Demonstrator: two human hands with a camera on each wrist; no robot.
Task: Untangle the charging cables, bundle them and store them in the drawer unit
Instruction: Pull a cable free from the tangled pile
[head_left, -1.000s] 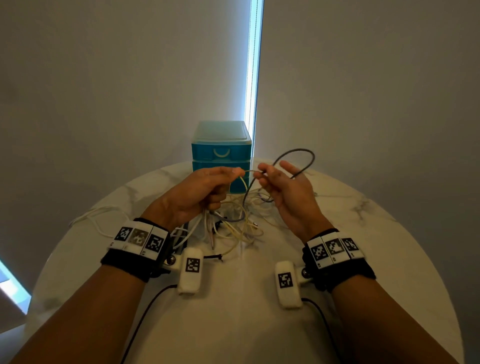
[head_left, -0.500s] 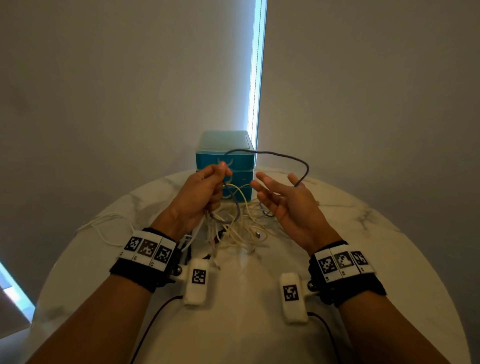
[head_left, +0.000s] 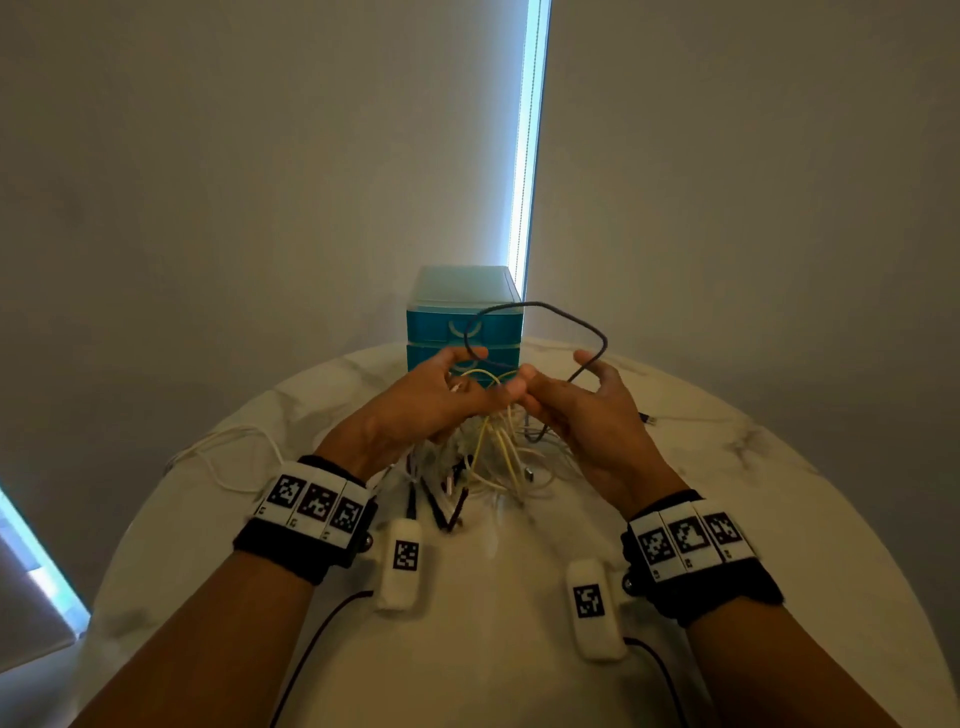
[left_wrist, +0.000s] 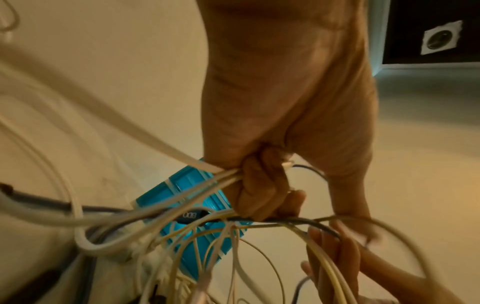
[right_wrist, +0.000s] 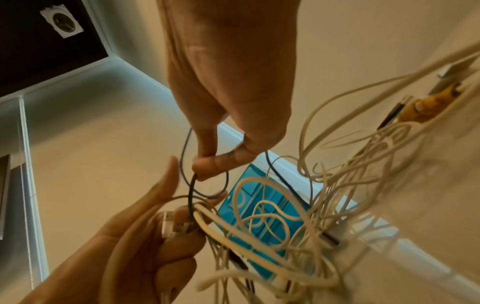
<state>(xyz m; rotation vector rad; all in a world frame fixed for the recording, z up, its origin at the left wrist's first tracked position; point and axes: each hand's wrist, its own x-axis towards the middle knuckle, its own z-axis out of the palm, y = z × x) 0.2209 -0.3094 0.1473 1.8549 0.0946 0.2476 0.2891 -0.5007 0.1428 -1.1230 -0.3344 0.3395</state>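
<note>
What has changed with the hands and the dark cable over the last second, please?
The right hand, open half a second ago, has closed in beside the left hand and now pinches the dark cable, whose loop has risen in front of the teal drawer unit. The left hand still grips the pale cables; the drawers stay shut.

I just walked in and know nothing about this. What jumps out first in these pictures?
Two hands meet over a tangle of pale cables on a round marble table. The left hand grips a bunch of them, while the right hand pinches a dark cable that loops up in the air. Behind them stands a teal drawer unit, drawers closed.
</note>
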